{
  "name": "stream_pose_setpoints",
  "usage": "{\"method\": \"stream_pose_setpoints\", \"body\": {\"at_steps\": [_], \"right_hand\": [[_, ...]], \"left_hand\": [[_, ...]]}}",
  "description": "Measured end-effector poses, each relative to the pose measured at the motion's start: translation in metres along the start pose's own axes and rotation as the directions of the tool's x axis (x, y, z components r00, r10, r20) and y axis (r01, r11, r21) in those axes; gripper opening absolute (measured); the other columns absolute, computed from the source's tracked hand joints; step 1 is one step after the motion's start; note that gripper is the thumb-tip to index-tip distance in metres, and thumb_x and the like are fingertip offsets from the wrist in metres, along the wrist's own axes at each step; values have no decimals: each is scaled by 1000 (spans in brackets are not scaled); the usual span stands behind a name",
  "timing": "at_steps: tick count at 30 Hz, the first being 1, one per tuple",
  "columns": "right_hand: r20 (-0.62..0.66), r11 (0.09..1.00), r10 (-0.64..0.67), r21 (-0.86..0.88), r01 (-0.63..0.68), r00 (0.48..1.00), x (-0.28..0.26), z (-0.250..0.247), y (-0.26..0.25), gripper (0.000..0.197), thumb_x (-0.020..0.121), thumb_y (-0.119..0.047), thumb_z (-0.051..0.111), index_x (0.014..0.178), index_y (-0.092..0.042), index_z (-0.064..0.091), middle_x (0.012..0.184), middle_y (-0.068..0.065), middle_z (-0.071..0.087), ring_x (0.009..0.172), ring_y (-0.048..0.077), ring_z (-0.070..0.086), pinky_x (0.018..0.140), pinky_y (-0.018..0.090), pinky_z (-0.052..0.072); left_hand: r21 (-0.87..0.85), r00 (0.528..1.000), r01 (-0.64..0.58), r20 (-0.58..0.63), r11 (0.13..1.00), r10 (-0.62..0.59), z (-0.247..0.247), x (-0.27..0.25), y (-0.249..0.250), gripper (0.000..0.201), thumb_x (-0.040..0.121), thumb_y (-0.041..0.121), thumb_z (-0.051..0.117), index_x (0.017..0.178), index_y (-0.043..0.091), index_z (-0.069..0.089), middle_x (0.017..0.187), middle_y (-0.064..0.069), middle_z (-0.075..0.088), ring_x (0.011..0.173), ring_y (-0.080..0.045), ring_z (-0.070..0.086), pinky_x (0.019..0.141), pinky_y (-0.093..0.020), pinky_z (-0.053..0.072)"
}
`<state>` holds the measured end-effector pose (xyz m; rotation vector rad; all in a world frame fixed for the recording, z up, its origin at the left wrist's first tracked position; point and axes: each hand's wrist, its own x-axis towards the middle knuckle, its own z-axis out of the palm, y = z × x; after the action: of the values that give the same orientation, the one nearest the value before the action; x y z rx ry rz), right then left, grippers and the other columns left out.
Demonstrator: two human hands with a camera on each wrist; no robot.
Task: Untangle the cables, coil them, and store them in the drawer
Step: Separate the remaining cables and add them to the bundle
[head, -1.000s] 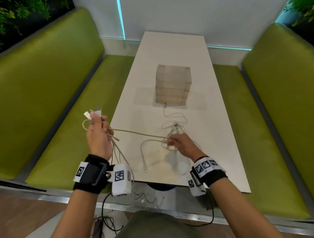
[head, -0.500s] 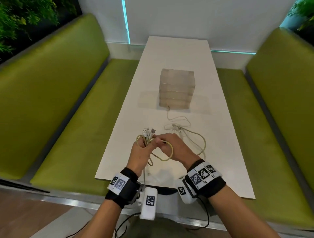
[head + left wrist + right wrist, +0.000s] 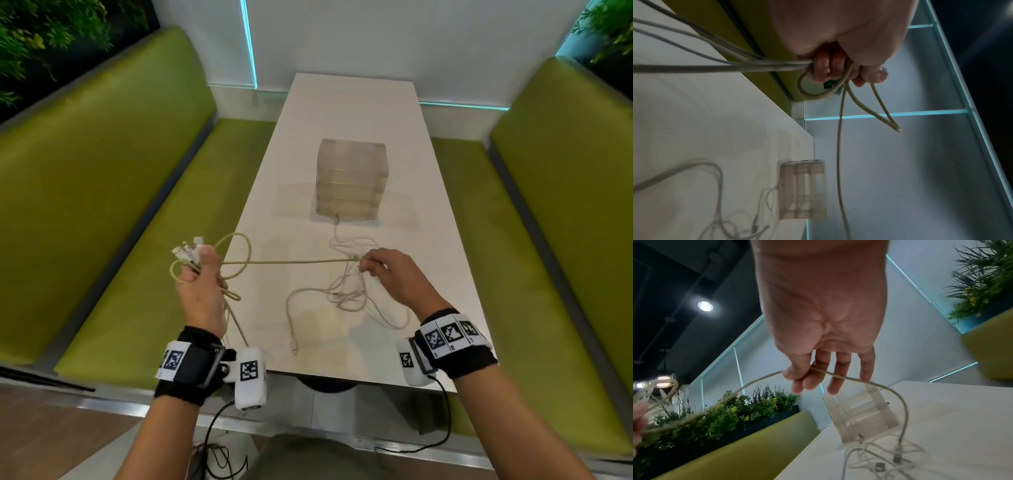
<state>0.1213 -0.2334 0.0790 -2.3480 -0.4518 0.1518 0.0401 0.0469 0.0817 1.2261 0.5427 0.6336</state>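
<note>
While the left hand point(image 3: 200, 291) closes its fingers around a bundle of cable ends and a few small loops of the beige cable point(image 3: 291, 262), the right hand point(image 3: 394, 277) pinches the same cable between thumb and forefinger, with the other fingers loose, so the cable runs almost straight between both hands above the table point(image 3: 349, 113); I judge the task is in its early part, because only the first turns of a coil are gathered in the left hand, and no coil is finished; a pile of white cables point(image 3: 346, 291) lies tangled on the table below the right hand, with one end reaching toward the near edge; the small clear drawer box point(image 3: 351, 181) stands behind the pile in the middle of the table, its drawers look closed, and one thin cable touches its front; so the untangling, most of the coiling and all the storing are left, as far as I can see; the table is white and long, between two green benches point(image 3: 102, 192), with a white wall and blue light strips behind, and plants at the upper corners.
</note>
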Motion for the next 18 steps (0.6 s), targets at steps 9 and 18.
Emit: {"method": "stream_pose_setpoints", "body": {"at_steps": [9,18], "right_hand": [[-26,964,-230,131,231,973,6,15,-51,14,90,-12,58,88,-14,72,77,-2,65,71,8,56,73,24,44],[15,975,-221,23,220,975,2,4,-56,10,90,-19,60,86,-14,67,77,-6,67,80,18,56,76,36,46]], "left_hand": [[272,878,-11,462,962,-121,49,-53,-13,12,87,18,63,81,13,55,52,13,51,46,3,41,48,-12,34],[232,900,-14,427,973,-89,50,-55,-3,17,87,8,64,73,15,57,49,17,55,46,4,46,49,-11,36]]}}
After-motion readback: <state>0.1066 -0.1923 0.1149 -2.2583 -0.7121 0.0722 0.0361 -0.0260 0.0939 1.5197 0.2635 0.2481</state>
